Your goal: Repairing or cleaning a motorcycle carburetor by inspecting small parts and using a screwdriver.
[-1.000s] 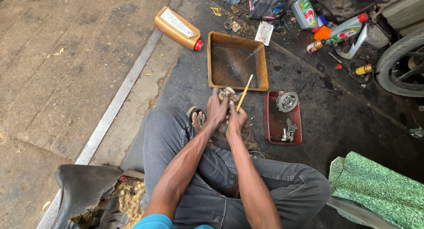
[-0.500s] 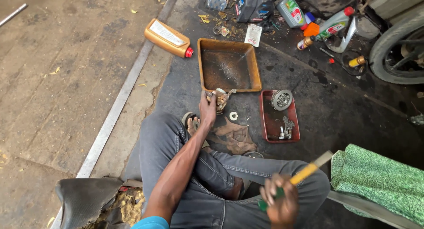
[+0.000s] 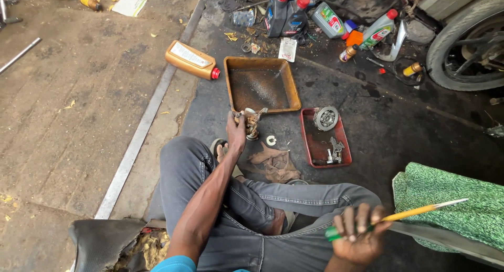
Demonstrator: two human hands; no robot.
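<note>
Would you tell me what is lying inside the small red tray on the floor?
The red tray holds a round, toothed metal part at its far end and a few small upright metal pieces nearer. Its oily bottom shows between them; whatever lies under those parts is hidden.

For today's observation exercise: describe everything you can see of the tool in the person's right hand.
The screwdriver is long and slim, with a yellow shaft section, a green grip end and a pale metal tip. The right hand grips it at the green end, low above the lap. It lies nearly level, tip pointing right over the green cloth. Nothing else touches it.
</note>
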